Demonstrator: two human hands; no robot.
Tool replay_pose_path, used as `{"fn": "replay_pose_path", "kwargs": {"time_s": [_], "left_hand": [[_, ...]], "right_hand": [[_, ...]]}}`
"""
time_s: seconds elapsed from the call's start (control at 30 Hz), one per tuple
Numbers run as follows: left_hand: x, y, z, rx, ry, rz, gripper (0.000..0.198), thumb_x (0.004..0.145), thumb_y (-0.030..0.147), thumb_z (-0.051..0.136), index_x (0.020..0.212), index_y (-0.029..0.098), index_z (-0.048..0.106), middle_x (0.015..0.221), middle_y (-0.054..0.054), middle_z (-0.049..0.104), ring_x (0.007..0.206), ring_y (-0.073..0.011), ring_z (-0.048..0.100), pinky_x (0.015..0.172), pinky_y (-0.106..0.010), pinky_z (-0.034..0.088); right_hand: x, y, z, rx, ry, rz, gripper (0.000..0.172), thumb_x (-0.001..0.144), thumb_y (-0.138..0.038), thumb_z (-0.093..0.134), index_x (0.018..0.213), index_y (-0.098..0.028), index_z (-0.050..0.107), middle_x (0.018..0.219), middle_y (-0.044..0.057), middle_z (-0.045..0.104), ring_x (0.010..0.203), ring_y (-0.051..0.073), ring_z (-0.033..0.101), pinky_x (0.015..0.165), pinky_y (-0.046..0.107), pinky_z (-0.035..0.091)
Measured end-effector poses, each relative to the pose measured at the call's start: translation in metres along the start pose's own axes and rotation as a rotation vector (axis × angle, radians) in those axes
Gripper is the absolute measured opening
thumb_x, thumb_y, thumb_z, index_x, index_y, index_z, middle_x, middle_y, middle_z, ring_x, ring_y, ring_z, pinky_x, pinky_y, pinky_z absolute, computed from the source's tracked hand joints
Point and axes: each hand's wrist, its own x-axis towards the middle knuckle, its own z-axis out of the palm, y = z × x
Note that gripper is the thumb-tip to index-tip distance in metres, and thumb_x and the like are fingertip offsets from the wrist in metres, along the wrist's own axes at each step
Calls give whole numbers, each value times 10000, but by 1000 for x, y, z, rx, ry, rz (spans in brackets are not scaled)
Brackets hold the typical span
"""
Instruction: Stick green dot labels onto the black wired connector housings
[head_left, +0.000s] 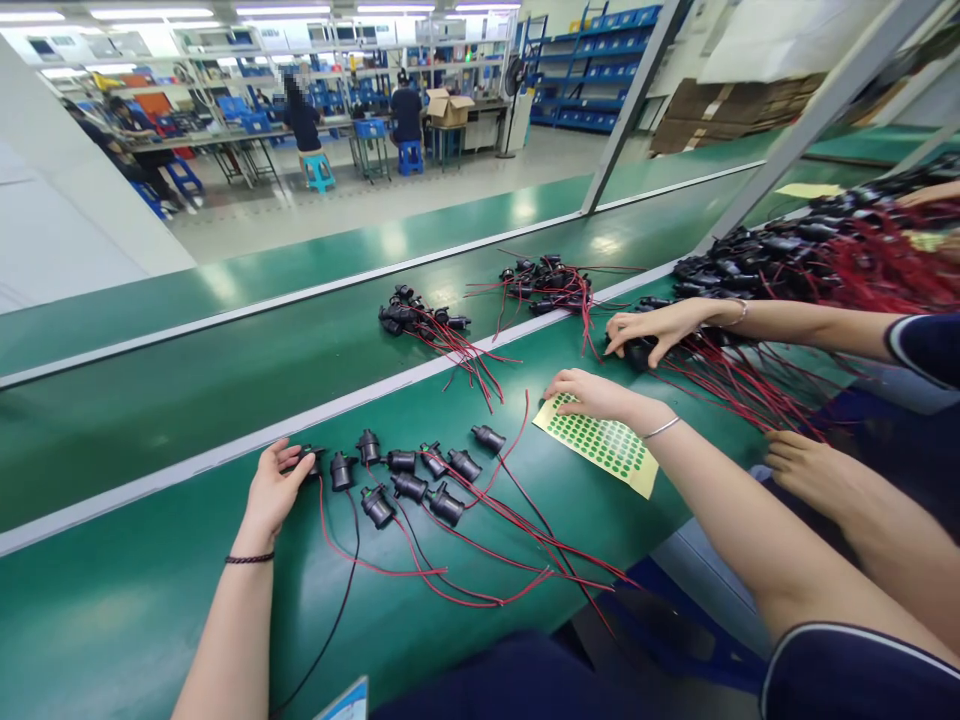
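Observation:
My left hand (271,487) is closed around a small black pump-like part (312,461) with a thin wire, at the left end of a loose group on the green bench. Several similar cylindrical parts, such as one pump-like part (377,507), lie just right of it, their red and black wires trailing toward me. My right hand (589,397) pinches at the upper left corner of a pale yellow sheet of round green stickers (600,440). Whether a loose sticker is between those fingertips cannot be made out.
Two bunches of wired black parts (420,315) (547,285) lie farther back, beside the pale strip. At right, a co-worker's hand (667,325) rests on a black part, the other hand (810,475) near red wires. A large heap (780,255) stands behind; metal posts (630,110) rise there.

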Motion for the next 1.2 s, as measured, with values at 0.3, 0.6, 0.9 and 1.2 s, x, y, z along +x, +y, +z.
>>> {"fn": "replay_pose_path", "kwargs": {"time_s": [0.3, 0.6, 0.9, 1.2], "left_hand": [[2, -10, 2, -122, 54, 11, 593, 676, 355, 736, 1194, 181, 504, 1174, -133, 616, 1144, -264, 592, 1042, -514, 454], [6, -22, 0, -183, 47, 36, 602, 694, 358, 741, 1221, 191, 505, 1185, -121, 614, 1162, -255, 580, 1081, -538, 404], [9, -27, 1, -188, 45, 46, 608, 693, 380, 735, 1222, 192, 500, 1179, -116, 612, 1149, -254, 583, 1075, -535, 407], [8, -29, 0, -181, 41, 38, 595, 703, 377, 731, 1223, 194, 506, 1185, -116, 617, 1123, -244, 595, 1068, -524, 418]], "right_hand": [[-7, 13, 19, -45, 143, -85, 266, 877, -380, 563, 888, -206, 764, 977, 119, 699, 925, 258, 600, 867, 415, 500], [-25, 10, 43, -74, 324, -98, 339, 959, -310, 435, 1067, -231, 747, 1085, 86, 738, 950, 218, 651, 856, 387, 553], [-29, 9, 49, -82, 392, -90, 287, 940, -246, 479, 1026, -232, 753, 1087, 88, 754, 893, 217, 667, 810, 388, 573], [-30, 0, 47, 17, 467, 15, 261, 934, -311, 465, 848, -231, 699, 987, 76, 758, 908, 219, 693, 807, 376, 575]]}}
